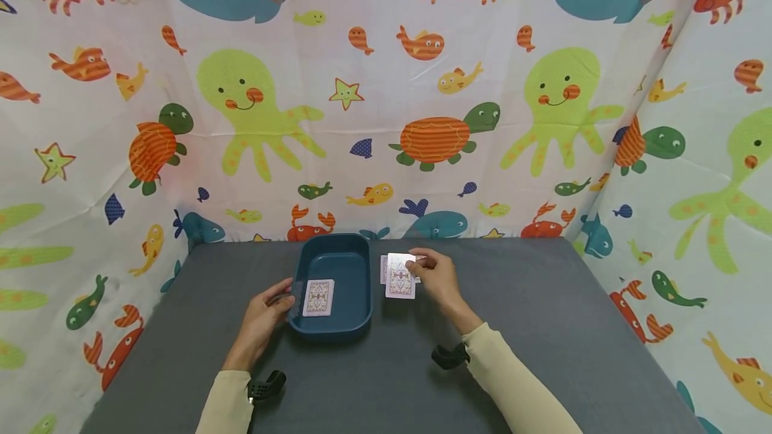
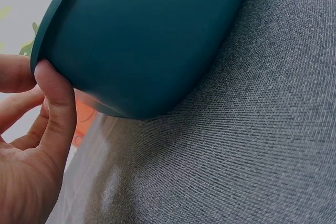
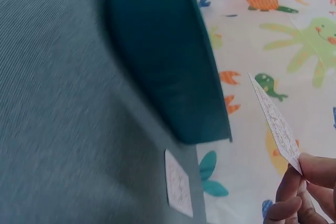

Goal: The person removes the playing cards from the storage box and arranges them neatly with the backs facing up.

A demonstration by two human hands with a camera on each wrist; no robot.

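Cream-sleeved forearms frame the grey cloth worktop [image 1: 543, 327]. The left hand [image 1: 265, 317] grips the dark teal plastic tray [image 1: 352, 266], which holds 1 patterned playing card [image 1: 318, 297]. The right hand [image 1: 437, 276] pinches another card [image 1: 401, 276] by its edge, just right of the tray; so light a pinch could let it slip onto the card lying beneath [image 1: 383, 269].

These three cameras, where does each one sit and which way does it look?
Head: worn high, looking forward and down at the grey table; both hands and sleeves show.
Left wrist: looks along the left hand at the teal tray.
Right wrist: looks past the right hand's fingertips pinching a card.
All three share the tray.
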